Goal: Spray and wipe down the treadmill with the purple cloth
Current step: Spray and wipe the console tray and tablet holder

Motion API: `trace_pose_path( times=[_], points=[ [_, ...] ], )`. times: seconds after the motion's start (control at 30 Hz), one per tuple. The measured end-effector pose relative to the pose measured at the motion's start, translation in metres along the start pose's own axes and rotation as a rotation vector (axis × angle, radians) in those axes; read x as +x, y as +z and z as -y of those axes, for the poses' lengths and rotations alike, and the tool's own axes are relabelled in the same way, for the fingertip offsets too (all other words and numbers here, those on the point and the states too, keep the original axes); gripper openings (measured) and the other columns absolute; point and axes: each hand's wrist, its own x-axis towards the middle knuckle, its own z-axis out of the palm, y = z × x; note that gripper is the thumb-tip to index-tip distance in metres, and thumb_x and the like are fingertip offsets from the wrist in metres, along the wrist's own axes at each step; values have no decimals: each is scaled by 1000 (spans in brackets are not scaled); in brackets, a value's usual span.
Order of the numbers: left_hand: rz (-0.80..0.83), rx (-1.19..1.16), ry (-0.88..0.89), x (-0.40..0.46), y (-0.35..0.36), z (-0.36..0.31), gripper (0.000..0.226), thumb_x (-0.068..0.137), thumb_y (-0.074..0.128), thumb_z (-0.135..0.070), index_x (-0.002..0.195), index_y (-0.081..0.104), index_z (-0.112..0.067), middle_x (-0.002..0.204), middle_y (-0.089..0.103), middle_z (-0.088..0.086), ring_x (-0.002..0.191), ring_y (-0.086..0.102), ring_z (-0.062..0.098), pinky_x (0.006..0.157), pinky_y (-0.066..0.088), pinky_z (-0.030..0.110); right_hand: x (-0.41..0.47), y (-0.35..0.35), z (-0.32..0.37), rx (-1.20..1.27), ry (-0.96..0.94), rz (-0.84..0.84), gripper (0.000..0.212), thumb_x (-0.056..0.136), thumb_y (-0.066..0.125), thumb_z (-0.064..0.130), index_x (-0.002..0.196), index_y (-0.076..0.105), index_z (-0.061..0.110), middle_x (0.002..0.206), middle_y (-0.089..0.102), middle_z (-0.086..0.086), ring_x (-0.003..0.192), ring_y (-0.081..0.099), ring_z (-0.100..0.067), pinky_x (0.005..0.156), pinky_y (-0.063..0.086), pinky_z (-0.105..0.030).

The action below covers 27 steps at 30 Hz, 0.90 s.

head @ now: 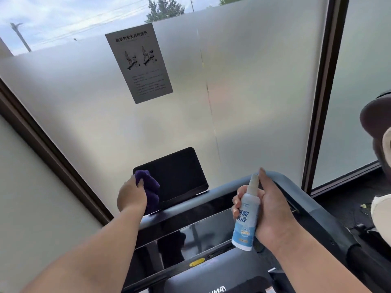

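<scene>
The left hand (131, 195) bunched the soft, light purple cloth (150, 191) against the treadmill (317, 210) screen's nine-o'clock edge; the right hand (268, 210) wrapped the slick, light spray bottle (246, 218) mid-body.

I am looking at a gym: a treadmill (211, 240) with a dark console screen (175, 172) faces a frosted window (243, 92) bearing a treadmill safety notice (138, 62).
</scene>
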Motion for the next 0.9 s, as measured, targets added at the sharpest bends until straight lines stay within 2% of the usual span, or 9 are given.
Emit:
trace_pose_path(
  times=[0.07,0.13,0.23,0.33,0.5,0.57,0.7,0.9],
  points=[
    [-48,49,43,32,8,-4,19,106,40,-33,108,58,-27,104,63,4,87,60,29,78,48,43,10,4,1,11,-24,-9,72,91,52,73,63,56,7,65,53,-16,54,50,-27,59,45,-33],
    [-92,71,114,52,16,-14,18,105,43,-32,106,59,-25,108,62,5,94,60,32,80,49,45,17,6,5,38,-45,-12,73,93,50,73,62,56,7,64,53,-16,54,51,-28,58,45,-33],
    [-141,277,271,72,26,-21,28,105,49,-32,124,65,-18,122,54,10,112,51,35,89,46,49,25,8,9,91,-69,-12,72,94,50,71,61,54,7,63,53,-16,53,49,-27,55,46,-30],
    [-71,494,432,87,44,-15,32,105,49,-31,128,64,-14,113,52,12,105,50,35,84,44,46,31,4,9,74,-108,-28,72,94,50,71,63,54,6,64,53,-17,53,50,-27,53,45,-29],
    [17,403,373,82,76,-10,35,102,55,-27,132,52,-10,123,49,17,114,49,39,82,47,49,44,1,2,46,-108,-62,71,94,51,70,63,54,6,65,53,-17,53,51,-27,55,45,-29],
    [28,412,352,82,84,-9,36,102,55,-28,133,51,-10,123,50,19,115,49,42,77,46,50,47,4,-1,42,-92,-58,71,94,52,69,64,53,5,65,53,-17,54,50,-27,54,45,-29],
    [9,381,363,80,99,1,34,102,53,-25,132,53,-8,123,53,21,117,48,43,81,45,52,52,6,-7,22,-85,-33,70,93,53,70,65,53,5,66,53,-17,54,50,-27,51,48,-29],
    [-35,241,386,68,109,23,28,104,54,-23,119,61,-1,112,59,25,108,54,45,81,45,52,54,5,-20,-17,-58,-10,70,93,54,70,66,53,6,66,53,-17,54,50,-27,50,48,-30]
  ],
)
